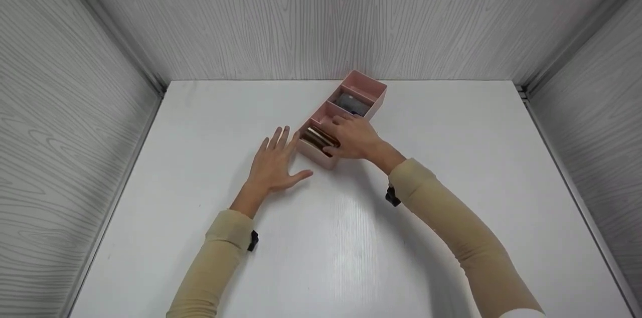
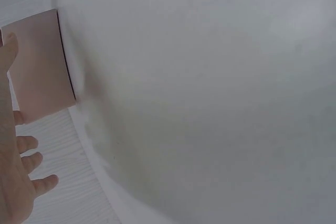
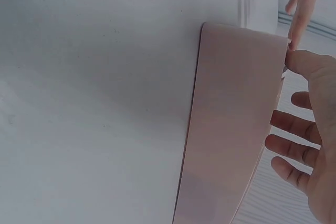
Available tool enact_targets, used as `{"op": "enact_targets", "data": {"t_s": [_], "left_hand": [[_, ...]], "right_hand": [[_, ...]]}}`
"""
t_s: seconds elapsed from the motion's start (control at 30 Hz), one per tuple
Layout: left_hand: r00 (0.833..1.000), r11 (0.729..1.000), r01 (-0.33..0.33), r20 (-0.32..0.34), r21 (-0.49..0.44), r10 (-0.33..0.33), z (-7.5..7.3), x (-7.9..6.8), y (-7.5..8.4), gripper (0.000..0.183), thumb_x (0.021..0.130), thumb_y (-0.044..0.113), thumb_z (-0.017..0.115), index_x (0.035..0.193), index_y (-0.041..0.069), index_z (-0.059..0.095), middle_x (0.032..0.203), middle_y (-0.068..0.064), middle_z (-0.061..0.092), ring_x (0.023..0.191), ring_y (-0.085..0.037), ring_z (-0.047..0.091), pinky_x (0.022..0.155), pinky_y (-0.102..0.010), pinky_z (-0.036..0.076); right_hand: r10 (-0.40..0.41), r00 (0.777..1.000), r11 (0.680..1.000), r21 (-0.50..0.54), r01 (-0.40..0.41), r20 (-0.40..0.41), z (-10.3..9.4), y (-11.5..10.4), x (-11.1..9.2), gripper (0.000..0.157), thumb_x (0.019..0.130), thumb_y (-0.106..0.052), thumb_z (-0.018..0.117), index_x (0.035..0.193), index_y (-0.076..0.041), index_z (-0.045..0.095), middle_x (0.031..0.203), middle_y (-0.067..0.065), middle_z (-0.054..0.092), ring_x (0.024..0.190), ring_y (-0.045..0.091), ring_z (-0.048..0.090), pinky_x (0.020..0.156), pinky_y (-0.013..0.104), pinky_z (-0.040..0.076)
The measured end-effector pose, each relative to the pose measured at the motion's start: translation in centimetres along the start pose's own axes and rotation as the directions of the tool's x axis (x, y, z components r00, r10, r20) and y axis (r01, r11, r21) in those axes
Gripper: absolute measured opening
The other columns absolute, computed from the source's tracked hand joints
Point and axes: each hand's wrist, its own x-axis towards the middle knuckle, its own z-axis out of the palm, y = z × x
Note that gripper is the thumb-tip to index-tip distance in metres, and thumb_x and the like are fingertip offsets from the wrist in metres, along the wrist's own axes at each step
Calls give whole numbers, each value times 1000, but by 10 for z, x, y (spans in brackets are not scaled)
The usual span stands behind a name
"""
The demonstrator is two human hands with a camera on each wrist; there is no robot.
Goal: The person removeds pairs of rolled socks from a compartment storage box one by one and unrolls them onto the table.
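Observation:
A long pink divided box (image 1: 317, 151) lies slanted on the white table. Thin flat items with brown and gold edges (image 1: 317, 138) stand side by side in its nearest compartment. My right hand (image 1: 357, 137) reaches over this end, thumb at the items' near side and fingers spread loosely above the neighbouring compartment; the palm hides part of the box. In the right wrist view, those fingers (image 3: 294, 150) hang loosely past the box's rim. My left hand (image 1: 272, 165) is spread flat to the left, index fingertip right at the box's corner and thumb pointing out.
A grey flat object (image 1: 352, 104) lies in a compartment farther along the box, and the far-end compartment shows its pink floor. Grey wood-grain panels (image 1: 301, 17) wall in the table (image 1: 225, 102) at the back and sides. The box's far end reaches near the back panel.

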Motion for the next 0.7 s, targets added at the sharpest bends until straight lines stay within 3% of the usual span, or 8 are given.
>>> {"op": "enact_targets", "data": {"t_s": [0.37,0.7], "left_hand": [[1000,999,-28,6,41,28,-1,1,1,111,91,84,47,170,11,18,176,-19,21,165,-37,20,130,-58,27],[1000,1000,-24,-12,14,24,2,1,-1,111,90,83,50,169,11,21,176,-19,22,165,-37,21,129,-59,29]], "right_hand": [[-13,1000,1000,10,13,17,-4,-2,7,51,94,-49,75,129,-15,62,120,11,71,100,28,72,85,47,62],[12,999,1000,11,-13,39,-2,-7,14,48,93,-45,77,131,-16,65,123,7,74,109,27,70,90,45,61]]}}
